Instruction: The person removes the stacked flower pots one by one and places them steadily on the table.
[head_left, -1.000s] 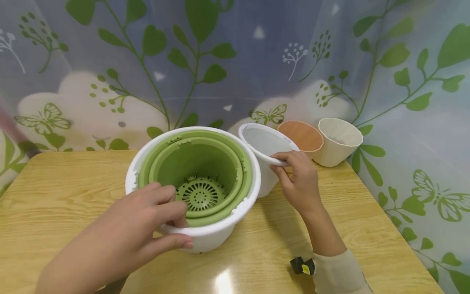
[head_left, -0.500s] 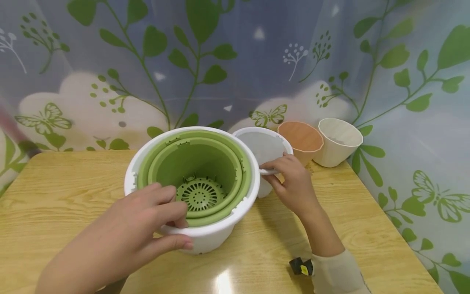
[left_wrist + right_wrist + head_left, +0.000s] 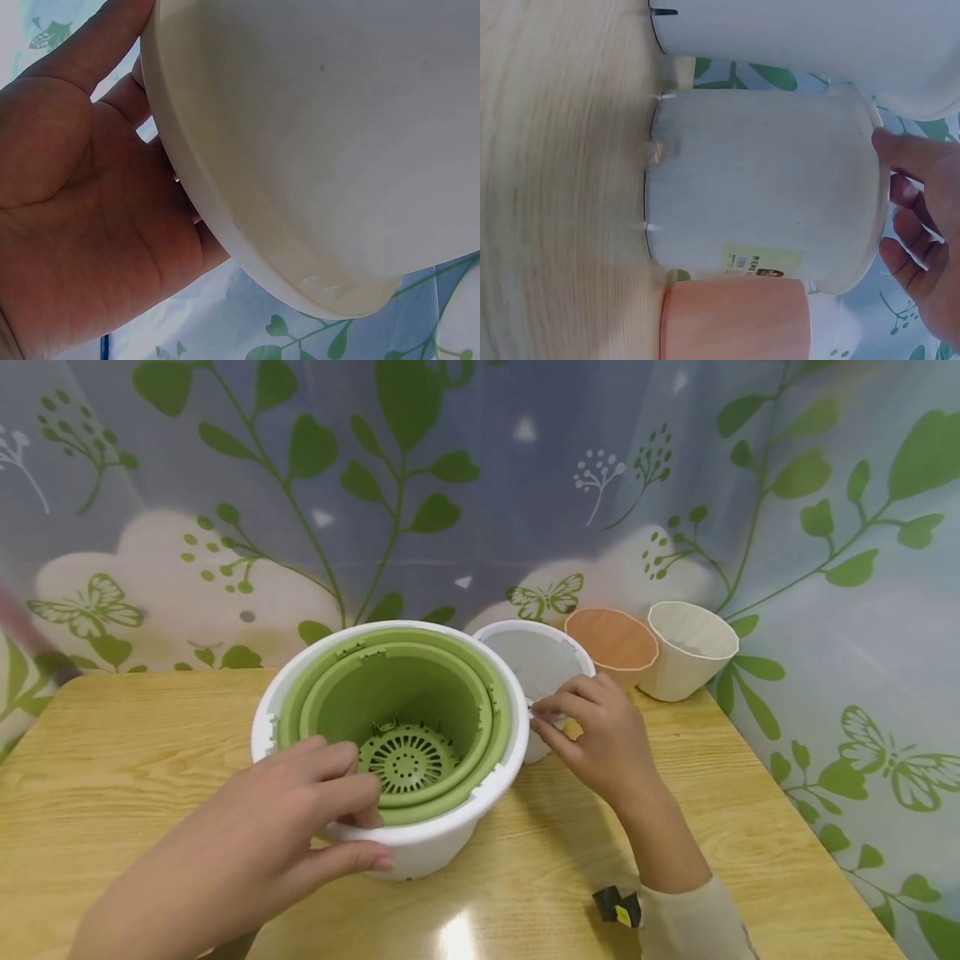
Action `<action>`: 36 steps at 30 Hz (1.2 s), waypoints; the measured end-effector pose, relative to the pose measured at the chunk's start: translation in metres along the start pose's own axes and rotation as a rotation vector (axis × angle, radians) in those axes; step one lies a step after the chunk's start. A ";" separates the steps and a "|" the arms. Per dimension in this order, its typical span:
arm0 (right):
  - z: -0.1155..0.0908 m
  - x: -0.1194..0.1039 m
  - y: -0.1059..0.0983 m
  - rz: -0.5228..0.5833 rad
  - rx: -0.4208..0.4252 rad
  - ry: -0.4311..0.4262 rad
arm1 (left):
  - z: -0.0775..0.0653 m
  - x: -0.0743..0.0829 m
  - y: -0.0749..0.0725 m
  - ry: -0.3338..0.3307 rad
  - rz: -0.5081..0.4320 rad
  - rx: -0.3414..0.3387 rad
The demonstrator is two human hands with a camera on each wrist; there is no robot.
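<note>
A large white flowerpot (image 3: 427, 853) stands on the table with several green pots (image 3: 408, 693) nested inside, the innermost with a slotted base. My left hand (image 3: 292, 814) grips its front rim, the thumb outside and the fingers over the edge. In the left wrist view the thumb and fingers reach that white rim (image 3: 217, 225). Right beside it is a smaller white flowerpot (image 3: 534, 653), upright and bearing a yellow-green label (image 3: 763, 261) in the right wrist view. My right hand (image 3: 600, 739) pinches its near rim between thumb and fingers.
Behind my right hand stand an orange pot (image 3: 611, 639) and a cream fluted pot (image 3: 690, 652), by the back right corner of the wooden table (image 3: 150, 777). A small black object with a yellow patch (image 3: 618, 906) is near my right sleeve. A leaf-patterned curtain (image 3: 480, 485) borders the table.
The smaller white pot, first leaning to the right, has come upright and closer to the large pot as my right hand moved left and slightly down. My left hand has kept its place.
</note>
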State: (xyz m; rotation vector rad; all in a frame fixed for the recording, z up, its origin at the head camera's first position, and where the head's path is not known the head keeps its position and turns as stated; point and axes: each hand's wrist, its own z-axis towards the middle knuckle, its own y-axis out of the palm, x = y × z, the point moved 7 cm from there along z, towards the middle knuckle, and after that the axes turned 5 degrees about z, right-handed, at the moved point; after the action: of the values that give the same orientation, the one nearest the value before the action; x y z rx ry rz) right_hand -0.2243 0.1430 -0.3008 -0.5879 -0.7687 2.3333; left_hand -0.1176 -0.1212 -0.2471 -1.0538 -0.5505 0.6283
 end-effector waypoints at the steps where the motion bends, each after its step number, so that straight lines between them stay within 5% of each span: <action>1: 0.000 0.000 0.000 -0.007 -0.001 0.004 | 0.000 0.000 0.000 -0.001 -0.001 -0.002; 9: -0.001 0.001 0.008 0.008 -0.007 0.061 | 0.001 0.000 0.000 0.008 0.000 0.008; 26: -0.006 0.002 0.028 0.035 -0.169 0.116 | 0.002 -0.002 0.000 0.024 -0.023 0.010; 32: -0.006 0.001 0.026 0.050 -0.164 0.109 | 0.004 -0.001 0.001 0.120 -0.057 0.034; 36: -0.002 -0.003 0.014 0.084 -0.066 0.076 | 0.007 0.004 0.002 0.212 -0.068 0.045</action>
State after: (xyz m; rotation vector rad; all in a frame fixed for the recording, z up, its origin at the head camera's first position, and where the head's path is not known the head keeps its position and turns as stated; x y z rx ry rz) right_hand -0.2267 0.1329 -0.3102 -0.7468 -0.8022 2.3540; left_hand -0.1203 -0.1132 -0.2458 -1.0408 -0.3839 0.4607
